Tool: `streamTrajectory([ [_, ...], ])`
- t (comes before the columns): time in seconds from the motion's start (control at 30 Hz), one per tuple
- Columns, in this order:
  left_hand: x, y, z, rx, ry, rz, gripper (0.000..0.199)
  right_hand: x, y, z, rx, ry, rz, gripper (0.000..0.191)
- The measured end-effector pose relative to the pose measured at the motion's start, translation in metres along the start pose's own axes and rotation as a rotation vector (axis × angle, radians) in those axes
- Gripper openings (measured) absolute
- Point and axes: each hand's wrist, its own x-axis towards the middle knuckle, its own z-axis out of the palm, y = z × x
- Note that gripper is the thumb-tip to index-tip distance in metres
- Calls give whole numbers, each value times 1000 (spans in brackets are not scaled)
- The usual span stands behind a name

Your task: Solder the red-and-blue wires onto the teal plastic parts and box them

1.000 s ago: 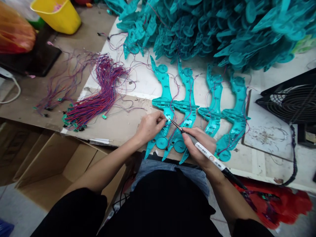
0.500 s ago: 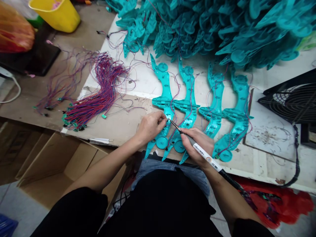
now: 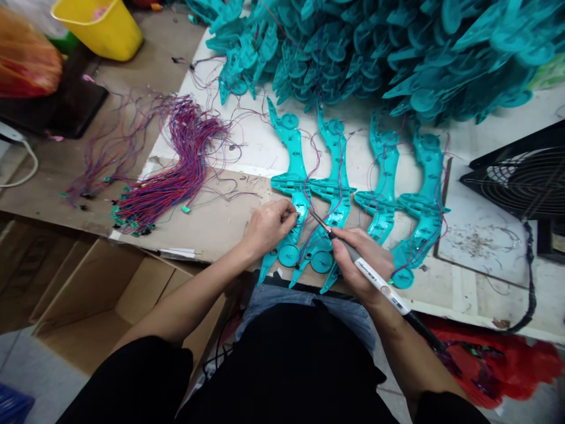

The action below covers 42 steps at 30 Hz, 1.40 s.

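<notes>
Nearest the wearer, the right hand (image 3: 362,259) has its grip clamped around the barrel of a soldering iron (image 3: 383,288), which slants up and leftward. The left hand (image 3: 269,227) has thumb and forefinger together over the leftmost teal shell (image 3: 295,159); whether a thin wire lies between them cannot be told. That shell lies on the counter (image 3: 233,227), first in a row of four. The iron's tip is at the shell's right edge, near the left fingertips; contact cannot be confirmed.

Hazards, in my judgement: if the tip is hot, a slip leftward could burn the fingers; a drift rightward could scar the second shell (image 3: 339,156) or melt the loose wire (image 3: 316,154) between the two. The shells' lower points appear to overhang the counter's front edge, so a knock from the wearer's body could shift the work.

Further off, a wire bundle (image 3: 176,176) lies to the left and a fan (image 3: 525,171) stands to the right. Beyond is a large pile of teal shells (image 3: 375,59), whose loose stacking could let pieces slide into the row.
</notes>
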Motion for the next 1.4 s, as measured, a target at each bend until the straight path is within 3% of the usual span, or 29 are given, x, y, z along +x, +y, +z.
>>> streamTrajectory([
  [0.2, 0, 0, 0, 12, 0, -10, 7, -7, -1, -26, -61, 173, 62, 21],
  [0.5, -3, -1, 0, 80, -2, -10, 10, -32, 28, -66, -211, 348, 146, 18],
  [0.57, -5, 1, -1, 172, 31, 35, 11, -38, 31, -72, -224, 362, 174, 18],
  [0.67, -8, 14, -2, 345, 174, 129, 11, -43, 32, -78, -230, 373, 185, 18],
  [0.77, -7, 40, 5, 413, 198, 253, 18, -47, 33, -80, -210, 366, 176, 18],
  [0.93, 0, 74, 29, 475, -68, 371, 24, -48, 28, -79, -169, 360, 177, 18],
  [1.23, -10, 58, 33, 519, -118, 286, 17, -46, 21, -66, -94, 256, 111, 20],
  [1.4, -15, 50, 34, 348, -4, 235, 22, -43, 21, -55, -5, 211, 27, 24],
])
